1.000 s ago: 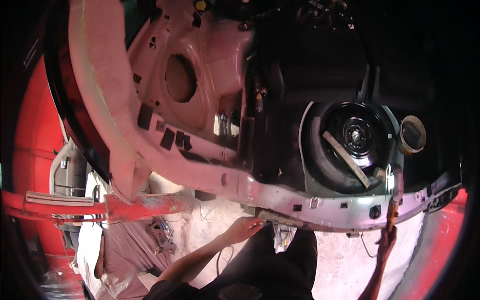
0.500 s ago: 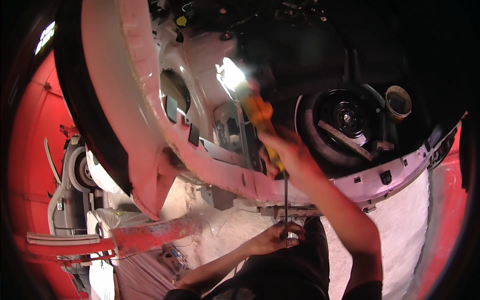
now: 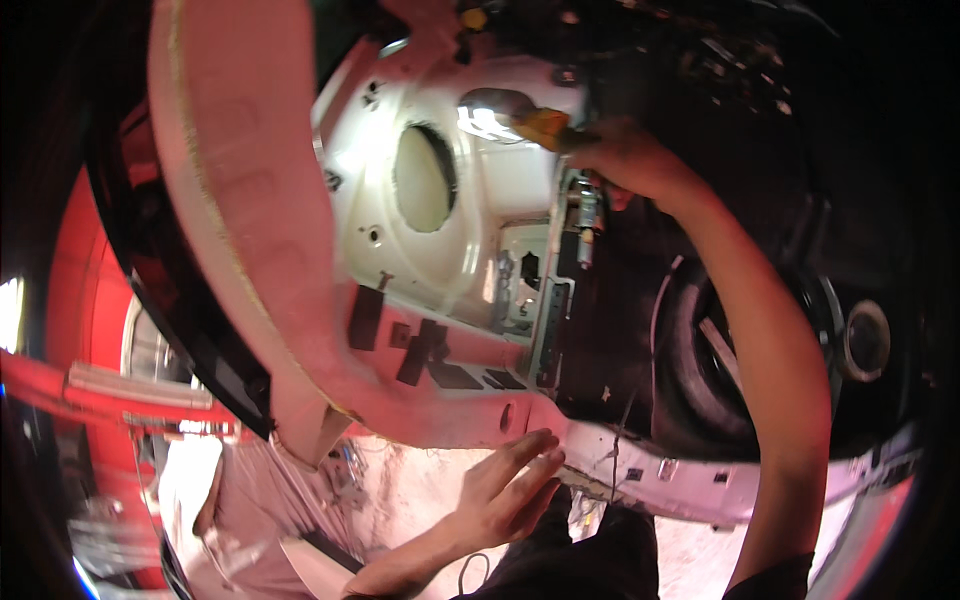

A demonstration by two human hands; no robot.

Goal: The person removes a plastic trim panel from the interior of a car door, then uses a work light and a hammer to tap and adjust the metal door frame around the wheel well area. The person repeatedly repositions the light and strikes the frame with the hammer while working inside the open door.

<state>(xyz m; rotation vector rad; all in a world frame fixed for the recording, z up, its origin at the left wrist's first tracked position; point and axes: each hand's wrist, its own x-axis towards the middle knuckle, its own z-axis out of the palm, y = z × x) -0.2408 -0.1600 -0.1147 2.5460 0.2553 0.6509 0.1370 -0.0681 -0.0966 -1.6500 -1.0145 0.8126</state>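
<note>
My right hand [image 3: 630, 160] is closed around a yellow work lamp [image 3: 545, 128], held over the inside of a car's open trunk. Its lit end faces the bare white side panel [image 3: 480, 190], which has a large oval hole. Just below that hand is a small metallic cylindrical piece [image 3: 587, 205]; whether it is held or resting there, I cannot tell. My left hand [image 3: 505, 490] holds nothing, fingers stretched out, at the light-coloured rear sill [image 3: 470, 415]; contact is unclear. A thin dark cable [image 3: 616, 450] hangs over the sill to its right.
Right of the panel lies the dark trunk floor with a spare-wheel well [image 3: 690, 350] and a round container [image 3: 867, 342]. A curved body edge [image 3: 235, 240] rises on the left. Behind it are a red beam [image 3: 40, 385] and a draped cover [image 3: 260, 500].
My right hand has carried the lamp farther into the trunk and turned it left. My left hand has let go of the cable and risen to the sill. The view has shifted.
</note>
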